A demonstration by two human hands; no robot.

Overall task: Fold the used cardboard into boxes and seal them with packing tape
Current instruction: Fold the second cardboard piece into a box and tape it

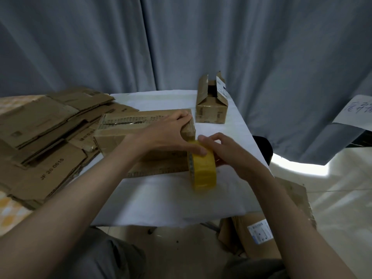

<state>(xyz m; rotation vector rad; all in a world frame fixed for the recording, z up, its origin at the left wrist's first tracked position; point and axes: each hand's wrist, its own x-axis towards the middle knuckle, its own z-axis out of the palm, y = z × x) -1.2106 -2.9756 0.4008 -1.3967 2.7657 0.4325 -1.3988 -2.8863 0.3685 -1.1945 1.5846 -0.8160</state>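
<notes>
A long brown cardboard box [124,127] lies on the white-covered table [161,198], its near flap spread flat toward me. My left hand [165,133] rests over the box's right end, fingers on the top edge and thumb reaching down to the tape. A yellow roll of packing tape [203,172] stands on edge just right of the box. My right hand [227,150] grips the roll from the right side, fingers curled over its top.
A pile of flattened cardboard [46,133] covers the left side. A small box [211,105] with open top flaps stands at the table's far edge. More cardboard with a white label [261,232] lies on the floor at lower right. Grey curtains hang behind.
</notes>
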